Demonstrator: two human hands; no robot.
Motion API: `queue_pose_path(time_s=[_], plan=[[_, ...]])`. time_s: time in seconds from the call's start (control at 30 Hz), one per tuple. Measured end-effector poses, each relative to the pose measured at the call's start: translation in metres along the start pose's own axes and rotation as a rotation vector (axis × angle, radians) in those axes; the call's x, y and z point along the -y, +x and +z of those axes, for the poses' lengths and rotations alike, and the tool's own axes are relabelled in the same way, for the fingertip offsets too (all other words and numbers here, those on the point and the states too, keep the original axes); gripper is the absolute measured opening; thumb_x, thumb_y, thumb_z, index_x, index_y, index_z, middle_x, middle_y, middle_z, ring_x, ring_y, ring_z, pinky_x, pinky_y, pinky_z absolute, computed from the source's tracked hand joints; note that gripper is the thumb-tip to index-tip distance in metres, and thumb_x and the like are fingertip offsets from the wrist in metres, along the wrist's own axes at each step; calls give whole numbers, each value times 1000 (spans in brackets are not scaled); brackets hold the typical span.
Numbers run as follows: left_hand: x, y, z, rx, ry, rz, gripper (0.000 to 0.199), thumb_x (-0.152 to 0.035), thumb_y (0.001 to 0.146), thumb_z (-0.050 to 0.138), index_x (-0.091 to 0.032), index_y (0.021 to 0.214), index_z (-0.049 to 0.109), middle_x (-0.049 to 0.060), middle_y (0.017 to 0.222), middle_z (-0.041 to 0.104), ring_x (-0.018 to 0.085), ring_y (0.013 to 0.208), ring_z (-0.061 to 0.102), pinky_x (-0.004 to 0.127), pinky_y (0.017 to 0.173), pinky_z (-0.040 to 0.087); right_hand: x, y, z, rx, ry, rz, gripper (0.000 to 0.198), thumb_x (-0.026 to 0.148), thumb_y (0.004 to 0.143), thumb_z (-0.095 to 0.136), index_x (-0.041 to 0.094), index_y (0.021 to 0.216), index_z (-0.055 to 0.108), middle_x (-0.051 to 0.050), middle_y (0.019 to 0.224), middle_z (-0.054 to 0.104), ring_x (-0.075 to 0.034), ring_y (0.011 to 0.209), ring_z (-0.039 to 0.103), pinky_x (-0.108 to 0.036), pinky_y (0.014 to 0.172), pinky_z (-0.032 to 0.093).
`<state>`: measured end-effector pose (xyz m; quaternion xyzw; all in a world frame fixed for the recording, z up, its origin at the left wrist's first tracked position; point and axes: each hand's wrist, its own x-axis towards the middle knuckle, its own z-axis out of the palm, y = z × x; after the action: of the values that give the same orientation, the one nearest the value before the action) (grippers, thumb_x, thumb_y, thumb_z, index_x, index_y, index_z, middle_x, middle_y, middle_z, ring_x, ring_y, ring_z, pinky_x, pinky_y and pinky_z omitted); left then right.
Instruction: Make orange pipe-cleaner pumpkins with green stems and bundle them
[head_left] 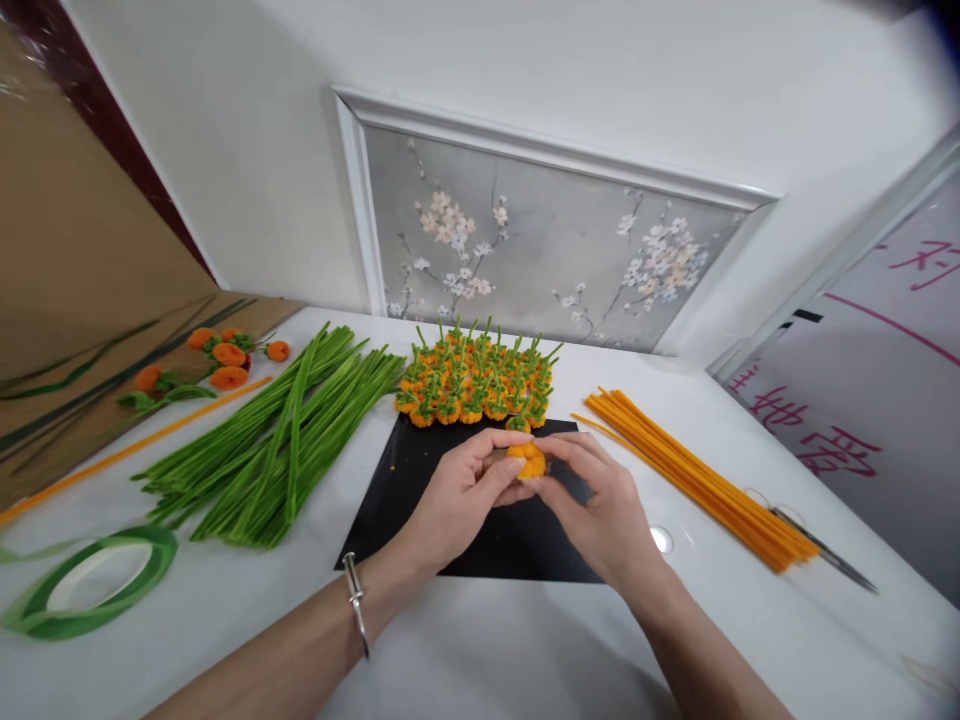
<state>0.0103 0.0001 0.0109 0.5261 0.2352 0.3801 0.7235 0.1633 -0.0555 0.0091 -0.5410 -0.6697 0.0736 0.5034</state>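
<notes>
Above the black mat [480,555], my left hand [465,490] and my right hand [600,500] meet around a small orange pipe-cleaner pumpkin [527,460]. Both pinch it between thumb and fingers, one from each side. A green tuft shows just behind it; I cannot tell whether it belongs to the held piece. Just beyond my fingers stand close rows of orange pumpkins with green stems [472,385]. My left wrist wears a silver bracelet [355,600].
Green pipe cleaners [277,440] lie heaped on the left, near orange flowers [229,355] and a roll of green tape [154,560]. On the right is a bundle of orange pipe cleaners [690,480] with scissors [832,560] beside it. A wall with a framed floral panel [540,240] rises behind.
</notes>
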Motion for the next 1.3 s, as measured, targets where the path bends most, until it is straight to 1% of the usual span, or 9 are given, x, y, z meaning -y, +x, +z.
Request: queue_pose_path(time_s=[0.13, 0.3, 0.43, 0.57, 0.7, 0.83, 0.97, 1.1, 1.3], plan=[[-5, 2, 1, 59, 52, 33, 43, -24, 80, 69, -21, 121, 56, 7, 112, 68, 19, 103, 65, 31, 91, 52, -10, 2, -7, 43, 59, 67, 45, 23, 78, 68, 26, 122, 57, -6, 107, 63, -20, 94, 60, -35, 79, 53], [-6, 2, 0, 40, 95, 37, 69, -12, 72, 74, -23, 133, 44, 8, 116, 67, 20, 100, 68, 31, 93, 50, -26, 4, -8, 146, 262, 211, 57, 25, 78, 67, 28, 131, 48, -8, 121, 58, -19, 96, 61, -33, 74, 54], [-4, 2, -1, 1, 105, 54, 66, -13, 73, 73, -20, 132, 45, 8, 111, 70, 21, 102, 67, 31, 94, 50, -22, 4, 3, 253, 434, 266, 36, 28, 81, 64, 22, 116, 59, -7, 108, 65, -19, 94, 64, -35, 79, 55], [-5, 1, 0, 30, 20, 17, 71, -13, 72, 74, -20, 135, 42, 9, 109, 70, 24, 103, 67, 33, 88, 53, -16, 2, 13, 286, 471, 278, 20, 35, 87, 55, 18, 83, 65, -1, 72, 64, -15, 65, 62, -28, 60, 54], [-8, 0, -1, 63, -20, -1, 56, -17, 78, 70, -20, 130, 48, 10, 116, 67, 23, 108, 64, 31, 89, 51, -20, 0, 17, 198, 443, 283, 19, 36, 86, 58, 18, 80, 61, 1, 68, 59, -12, 58, 55, -25, 53, 51], [-10, -1, -1, 60, 13, -21, 31, -21, 82, 65, -19, 112, 57, 8, 115, 67, 20, 107, 63, 31, 91, 51, -24, 0, 14, 184, 428, 233, 17, 31, 86, 57, 19, 97, 62, -2, 80, 62, -14, 68, 59, -27, 58, 54], [-7, 1, -1, -30, 179, 72, 26, -17, 76, 69, -18, 99, 57, 4, 102, 69, 18, 98, 65, 28, 86, 52, -17, 1, 3, 4, 272, 147, 28, 30, 90, 51, 22, 116, 59, -7, 99, 64, -17, 80, 62, -28, 64, 55], [-1, 0, -3, -44, 317, 155, 21, -19, 78, 66, -19, 95, 56, 3, 98, 68, 16, 85, 67, 26, 76, 53, -6, -1, 1, 60, 153, -15, 31, 25, 85, 60, 25, 116, 62, -9, 116, 62, -21, 99, 62, -30, 70, 57], [5, -4, -6, -96, 572, 178, 18, -21, 80, 62, -24, 96, 55, -2, 80, 70, 16, 69, 68, 23, 62, 51, -5, -5, 7, 110, 252, 88, 30, 23, 85, 61, 24, 115, 63, -9, 119, 60, -22, 99, 63, -32, 72, 58]])
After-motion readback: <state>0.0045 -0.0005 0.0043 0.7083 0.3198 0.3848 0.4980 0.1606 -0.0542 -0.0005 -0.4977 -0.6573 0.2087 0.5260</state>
